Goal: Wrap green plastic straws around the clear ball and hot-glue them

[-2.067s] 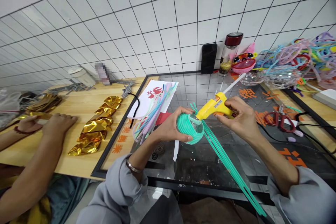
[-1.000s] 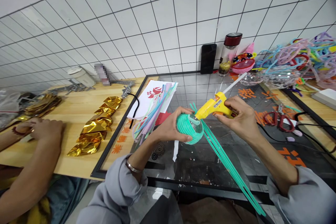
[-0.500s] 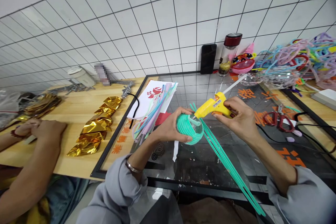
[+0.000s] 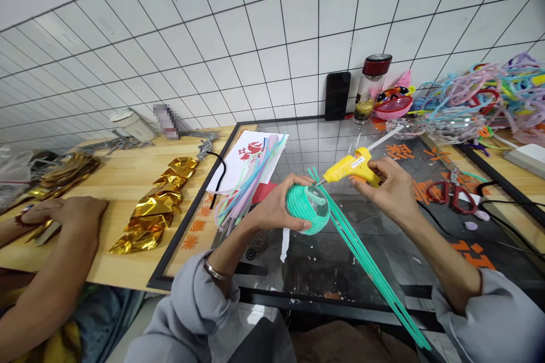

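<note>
My left hand is closed around a clear ball wrapped in green pipe cleaner, whose upper right part is bare. In my right hand is a yellow hot glue gun with a pale glue stick out of its back end. The metal nozzle points down and left at the top edge of the ball; whether it touches I cannot tell. Long green pipe cleaners lie slanting across the table beside the ball, partly behind it.
Left, a co-worker's hands rest near twisted gold foil. Pastel pipe cleaners lie on white paper. Behind stand a phone and a glass bottle. Right are red scissors, cords and a pipe cleaner heap.
The glue gun's nozzle has shifted slightly up and right along the ball, and the gun has turned a little in my right hand. My left hand and the ball stay put.
</note>
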Tool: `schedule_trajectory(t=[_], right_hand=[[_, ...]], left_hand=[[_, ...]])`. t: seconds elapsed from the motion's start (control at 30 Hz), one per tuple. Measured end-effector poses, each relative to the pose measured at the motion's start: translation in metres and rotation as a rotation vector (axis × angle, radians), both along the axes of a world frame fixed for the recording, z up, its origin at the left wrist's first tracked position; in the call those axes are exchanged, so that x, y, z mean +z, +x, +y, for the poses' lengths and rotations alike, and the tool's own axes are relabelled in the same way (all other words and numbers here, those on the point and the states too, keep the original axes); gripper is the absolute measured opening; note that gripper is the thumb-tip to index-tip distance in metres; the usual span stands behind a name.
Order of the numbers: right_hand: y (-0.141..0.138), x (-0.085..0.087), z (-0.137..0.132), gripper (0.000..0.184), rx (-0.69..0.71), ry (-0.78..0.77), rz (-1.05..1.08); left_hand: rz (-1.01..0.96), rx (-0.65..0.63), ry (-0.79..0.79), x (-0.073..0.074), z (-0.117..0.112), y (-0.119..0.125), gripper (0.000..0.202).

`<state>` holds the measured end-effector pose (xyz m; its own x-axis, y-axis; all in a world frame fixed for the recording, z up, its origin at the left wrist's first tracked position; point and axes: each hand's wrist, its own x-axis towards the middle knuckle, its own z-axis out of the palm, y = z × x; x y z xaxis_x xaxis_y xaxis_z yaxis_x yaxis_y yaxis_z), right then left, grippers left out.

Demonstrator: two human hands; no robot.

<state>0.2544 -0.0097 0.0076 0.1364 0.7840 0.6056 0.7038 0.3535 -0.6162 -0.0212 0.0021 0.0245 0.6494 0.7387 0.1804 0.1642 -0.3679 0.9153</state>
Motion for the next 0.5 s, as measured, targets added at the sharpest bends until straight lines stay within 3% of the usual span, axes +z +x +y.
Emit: schedule_trajectory(t=[0.1, 0.2, 0.33, 0.5], right_hand=[[0.016, -0.013, 0.012, 0.022, -0.182, -0.062, -0.080], [0.031, -0.025, 0.021, 0.024, -0.279, -0.074, -0.178], [0.042, -0.039, 0.029, 0.029, -0.293, -0.093, -0.254], [0.043, -0.046, 0.032, 0.027, -0.303, -0.267, -0.279]], left_hand=[[0.009, -0.011, 0.012, 0.001, 0.000, 0.000, 0.071], [0.023, -0.002, 0.033, 0.002, 0.000, 0.000, 0.072], [0.041, 0.015, 0.025, 0.003, 0.000, 0.000, 0.072], [0.061, 0.028, 0.003, 0.001, 0.000, -0.001, 0.075]])
